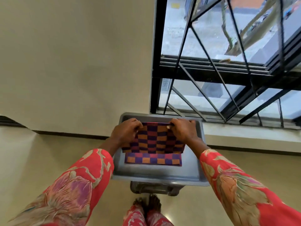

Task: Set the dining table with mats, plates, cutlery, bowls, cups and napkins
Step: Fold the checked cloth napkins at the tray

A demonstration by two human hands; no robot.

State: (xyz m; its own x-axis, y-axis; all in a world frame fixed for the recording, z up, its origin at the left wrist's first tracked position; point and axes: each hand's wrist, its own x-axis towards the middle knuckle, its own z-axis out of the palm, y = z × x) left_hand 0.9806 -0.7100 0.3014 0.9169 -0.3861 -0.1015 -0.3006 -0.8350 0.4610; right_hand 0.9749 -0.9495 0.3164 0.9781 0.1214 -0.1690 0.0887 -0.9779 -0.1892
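Both hands are on the cloth: the left hand (126, 130) has its fingers curled over the top edge of a checkered mat (154, 138) at its ten o'clock corner, and the right hand (182, 129) pinches the same top edge at the two o'clock corner, thumb tucked against the front face. Between them the mat hangs as a raised panel of purple, orange and dark red squares, its top edge stretched fairly taut from hand to hand, its lower edge sagging toward six o'clock. Just below that lower edge, a second checkered mat (153, 159) in the same colours lies flat, only a strip of it showing past the lifted one. That flat mat rests inside a grey plastic tray (190, 170) with a raised rim, the hands reaching over the tray's far side at twelve o'clock. The tray sits on a grey stand (154, 188), seen only as a dark block under its near edge. At six o'clock, bare feet (148, 204) stand on a pale glossy floor, with red floral trouser legs below them. Red floral sleeves (78, 181) cover both forearms, running out to seven and five o'clock. Beyond the tray, a cream wall fills nine through twelve o'clock, and a black-framed window (228, 66) with diagonal bars takes up one through three o'clock.
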